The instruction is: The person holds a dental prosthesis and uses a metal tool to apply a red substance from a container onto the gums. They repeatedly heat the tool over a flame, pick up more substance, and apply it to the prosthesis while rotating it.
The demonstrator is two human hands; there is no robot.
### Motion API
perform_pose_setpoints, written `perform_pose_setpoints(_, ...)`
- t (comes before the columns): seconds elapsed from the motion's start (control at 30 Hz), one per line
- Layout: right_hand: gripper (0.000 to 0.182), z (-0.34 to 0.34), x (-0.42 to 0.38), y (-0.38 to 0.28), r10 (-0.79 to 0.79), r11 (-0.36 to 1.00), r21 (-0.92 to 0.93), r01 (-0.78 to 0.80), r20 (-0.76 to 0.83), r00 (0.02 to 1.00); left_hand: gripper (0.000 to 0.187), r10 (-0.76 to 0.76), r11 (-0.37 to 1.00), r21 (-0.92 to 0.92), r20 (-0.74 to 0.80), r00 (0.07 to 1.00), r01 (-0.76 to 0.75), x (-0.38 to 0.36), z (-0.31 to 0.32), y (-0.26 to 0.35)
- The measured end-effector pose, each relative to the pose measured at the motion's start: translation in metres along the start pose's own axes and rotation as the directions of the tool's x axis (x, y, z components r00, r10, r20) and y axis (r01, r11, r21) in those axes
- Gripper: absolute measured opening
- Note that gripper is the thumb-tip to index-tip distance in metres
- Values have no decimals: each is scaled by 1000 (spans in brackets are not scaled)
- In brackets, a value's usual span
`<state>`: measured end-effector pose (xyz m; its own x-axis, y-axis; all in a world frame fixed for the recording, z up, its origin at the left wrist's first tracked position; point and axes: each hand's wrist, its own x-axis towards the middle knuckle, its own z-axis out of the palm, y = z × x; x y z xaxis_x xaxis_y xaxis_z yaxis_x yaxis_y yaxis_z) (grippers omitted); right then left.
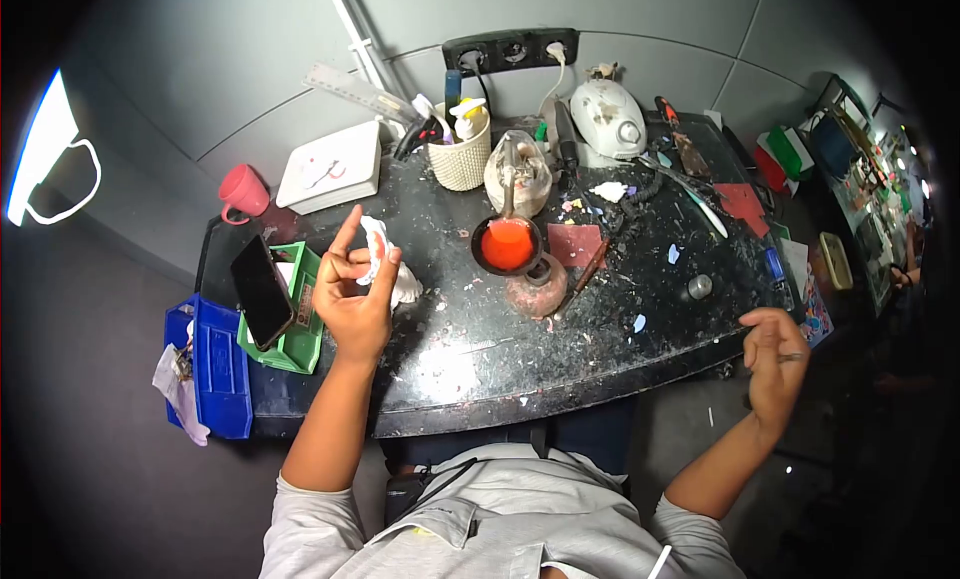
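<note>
My left hand (355, 294) is raised over the left part of the black table, its thumb and fingers closed round a white, arch-shaped piece (376, 247) with pink-orange on it. Another white piece (407, 285) lies just behind and to the right of that hand. My right hand (776, 364) hangs past the table's right front edge with curled fingers; whether it holds anything is too unclear to tell. Midway between my hands, a dark round pan (508, 247) of bright red-orange material sits above a pinkish round burner (535, 289).
Behind the pan are a glass jar (518, 174), a woven cup of tools (461, 157) and a white machine (608, 117). A phone (264, 291) leans on a green bin (306, 341) at left, beside a blue bin (222, 369). A brown-handled tool (584, 278) lies right of the burner.
</note>
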<state>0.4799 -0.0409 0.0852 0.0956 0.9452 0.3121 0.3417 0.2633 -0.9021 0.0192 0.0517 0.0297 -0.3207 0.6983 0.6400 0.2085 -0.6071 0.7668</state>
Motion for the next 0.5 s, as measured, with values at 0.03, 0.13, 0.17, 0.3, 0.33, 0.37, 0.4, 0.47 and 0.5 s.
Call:
perform_pose_setpoints(0.03,52,-1,3,-5,11,1000,17,-10,-29,1000,40,-4,1000,6,-6,1000,5,0,-1,2)
perform_pose_setpoints(0.13,86,40,28,-15,-233,968,49,248,-212,949,40,16,1000,24,-1,1000,-16,4,-3,0)
perform_pose_setpoints(0.17,108,36,33,-12,-126,990,48,132,-117,985,40,4,999,54,-1,1000,-4,4,-3,1)
perform_pose_setpoints(0.3,108,34,71,6,-8,996,94,-13,225,974,41,-46,993,112,22,999,43,8,-10,-7)
perform_pose_setpoints(0.33,106,42,87,16,-29,984,177,-12,223,974,41,-67,989,134,40,997,61,7,-14,-11)
perform_pose_setpoints(0.37,98,48,105,18,-134,981,165,103,194,972,47,-108,989,104,39,993,103,8,-15,-14)
perform_pose_setpoints(0.4,90,55,120,18,-240,965,148,217,165,957,53,-113,988,111,38,993,108,10,-12,-15)
perform_pose_setpoints(0.47,60,64,133,2,-294,952,121,282,101,950,57,-105,992,69,48,993,101,8,-17,-17)
perform_pose_setpoints(0.5,32,64,134,-10,-267,963,65,261,119,956,57,-100,993,63,49,994,97,8,-16,-16)
